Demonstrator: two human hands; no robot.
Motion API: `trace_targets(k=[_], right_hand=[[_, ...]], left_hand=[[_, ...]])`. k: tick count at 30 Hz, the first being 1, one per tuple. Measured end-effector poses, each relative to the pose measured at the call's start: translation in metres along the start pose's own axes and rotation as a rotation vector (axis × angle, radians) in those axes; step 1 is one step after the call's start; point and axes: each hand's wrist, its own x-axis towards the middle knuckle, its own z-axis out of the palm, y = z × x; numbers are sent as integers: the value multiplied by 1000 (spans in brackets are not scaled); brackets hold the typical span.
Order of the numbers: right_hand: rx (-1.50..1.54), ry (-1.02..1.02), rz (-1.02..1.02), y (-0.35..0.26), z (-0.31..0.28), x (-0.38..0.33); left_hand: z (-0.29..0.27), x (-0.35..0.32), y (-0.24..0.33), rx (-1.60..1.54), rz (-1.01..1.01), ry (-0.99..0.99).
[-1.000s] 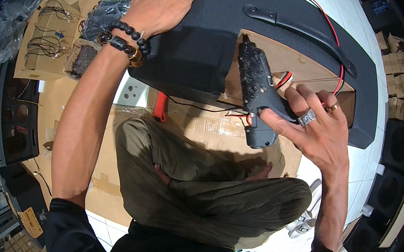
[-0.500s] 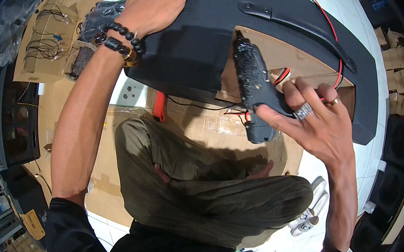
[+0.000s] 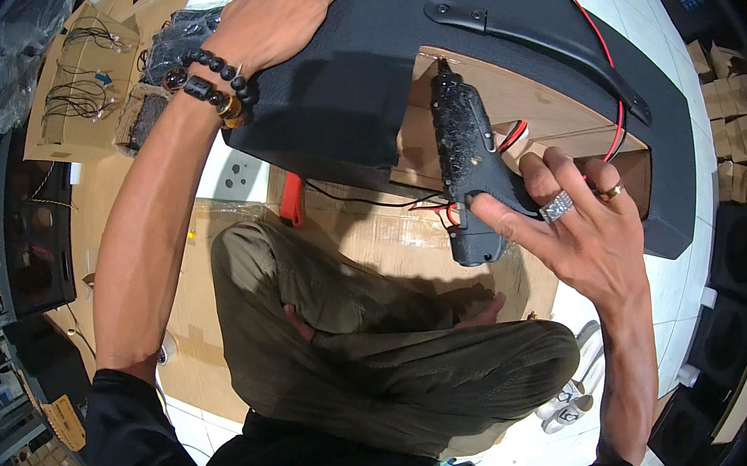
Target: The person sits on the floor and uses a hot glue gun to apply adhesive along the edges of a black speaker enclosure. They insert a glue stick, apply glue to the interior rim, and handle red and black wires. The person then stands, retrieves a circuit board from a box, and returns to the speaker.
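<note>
Black glue gun [image 3: 465,156]; black cabinet [image 3: 353,76]; red wire [image 3: 611,67].

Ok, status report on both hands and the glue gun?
Left hand flat on black cabinet. Right hand gripping glue gun, nozzle in wooden recess. Wires alongside.

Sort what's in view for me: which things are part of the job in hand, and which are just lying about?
In use:
- glue gun, gripped by right hand
- black speaker cabinet, steadied by left hand
- red and black wires on it

Lying about:
- red-handled tool
- cardboard sheet with wire bundles
- flattened cardboard on the floor
</note>
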Motion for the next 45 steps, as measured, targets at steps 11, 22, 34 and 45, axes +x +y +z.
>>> trace_targets(k=[11, 22, 34, 45], right_hand=[[27, -9, 56, -2, -7, -9], [45, -41, 163, -6, -7, -30], [91, -43, 259, -12, -6, -47], [85, -57, 256, -7, -1, -64]], left_hand=[[20, 10, -27, 110, 106, 158], [21, 11, -30, 31, 110, 139], [14, 9, -23, -65, 94, 95], [17, 15, -33, -102, 135, 82]])
